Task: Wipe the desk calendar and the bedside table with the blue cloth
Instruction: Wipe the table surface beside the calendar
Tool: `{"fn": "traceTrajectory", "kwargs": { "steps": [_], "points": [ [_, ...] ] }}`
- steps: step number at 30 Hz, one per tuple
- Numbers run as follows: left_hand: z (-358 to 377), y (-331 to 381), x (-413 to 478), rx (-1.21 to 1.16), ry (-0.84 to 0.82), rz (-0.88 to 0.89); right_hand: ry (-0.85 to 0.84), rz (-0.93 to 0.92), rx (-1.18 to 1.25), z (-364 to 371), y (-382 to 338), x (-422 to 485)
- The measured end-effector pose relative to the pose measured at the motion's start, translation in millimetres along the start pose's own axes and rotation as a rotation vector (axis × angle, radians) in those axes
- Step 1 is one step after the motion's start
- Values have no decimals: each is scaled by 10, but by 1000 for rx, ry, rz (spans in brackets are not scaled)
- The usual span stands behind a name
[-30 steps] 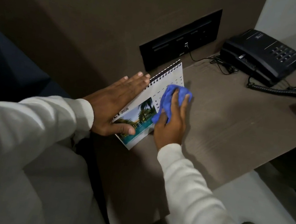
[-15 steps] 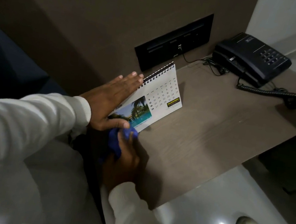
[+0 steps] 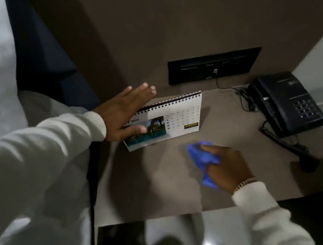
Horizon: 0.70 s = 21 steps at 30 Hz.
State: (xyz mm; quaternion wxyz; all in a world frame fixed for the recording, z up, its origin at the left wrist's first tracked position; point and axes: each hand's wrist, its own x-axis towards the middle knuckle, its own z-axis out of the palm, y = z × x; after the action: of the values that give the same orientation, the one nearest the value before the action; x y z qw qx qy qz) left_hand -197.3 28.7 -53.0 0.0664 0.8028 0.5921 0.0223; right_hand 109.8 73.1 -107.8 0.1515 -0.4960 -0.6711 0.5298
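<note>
On the table [image 3: 227, 136], near its left-back corner, stands the calendar [image 3: 174, 120], spiral edge up, face tilted toward the camera w/ a beach photo & date grid showing. Left hand [image 3: 124, 114] lies flat against the calendar's left end: fingers [image 3: 140, 92] straight & spread open behind the spiral top, thumb across the photo at the front, steadying it rather than gripping. Right hand [image 3: 227, 168] is well right of the calendar, apart from it, palm down on the table w/ the cloth [image 3: 201, 155] bunched under it; fingers curled closed over the cloth, blue folds sticking out to the left & below the palm. Bracelet at the right wrist, pale sleeves on both arms. Phone [image 3: 289, 101] sits at the table's back-right corner, its cord trailing forward. Dark wall panel [image 3: 213, 65] is behind the calendar. Cloth & right hand are motion-blurred.
</note>
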Motion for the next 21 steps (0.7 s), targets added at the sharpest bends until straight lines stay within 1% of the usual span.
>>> {"fn": "traceTrajectory", "kwargs": {
  "steps": [1, 2, 3, 4, 5, 7, 9, 11, 12, 13, 14, 16, 19, 21],
  "points": [
    [15, 52, -54, -81, 59, -88, 134, -19, -174, -155, 74, 31],
    [31, 108, -117, -162, 124, -177, 223, -47, -394, -257, 137, 63],
    [54, 170, -180, -242, 191, -262, 268, -47, -571, -322, 207, 85],
    [83, 224, -233, -312, 250, -341, 281, -27, -661, -359, 264, 106],
    [121, 276, -290, -376, 300, -423, 279, -26, -703, -378, 334, 123],
    [212, 372, -390, -484, 399, -595, 326, -109, -814, -333, 468, 119],
    [309, 482, -471, -574, 495, -752, 280, -151, -865, -267, 625, 70],
    [405, 584, -534, -637, 555, -850, 229, -50, -841, -226, 618, 53],
    [452, 632, -559, -669, 567, -879, 256, -18, -840, -216, 605, 50],
    [490, 687, -577, -712, 580, -905, 289, -22, -818, -221, 578, 50],
    [515, 736, -579, -765, 605, -921, 312, -66, -729, -238, 519, 69],
    [542, 805, -544, -860, 691, -927, 290, -128, -441, -260, 297, 181],
    [582, 835, -444, -1057, 782, -1001, 235, -71, -98, -171, -97, 487],
    [574, 826, -383, -1222, 847, -1085, 191, -36, 219, -32, -295, 651]
  ]
}}
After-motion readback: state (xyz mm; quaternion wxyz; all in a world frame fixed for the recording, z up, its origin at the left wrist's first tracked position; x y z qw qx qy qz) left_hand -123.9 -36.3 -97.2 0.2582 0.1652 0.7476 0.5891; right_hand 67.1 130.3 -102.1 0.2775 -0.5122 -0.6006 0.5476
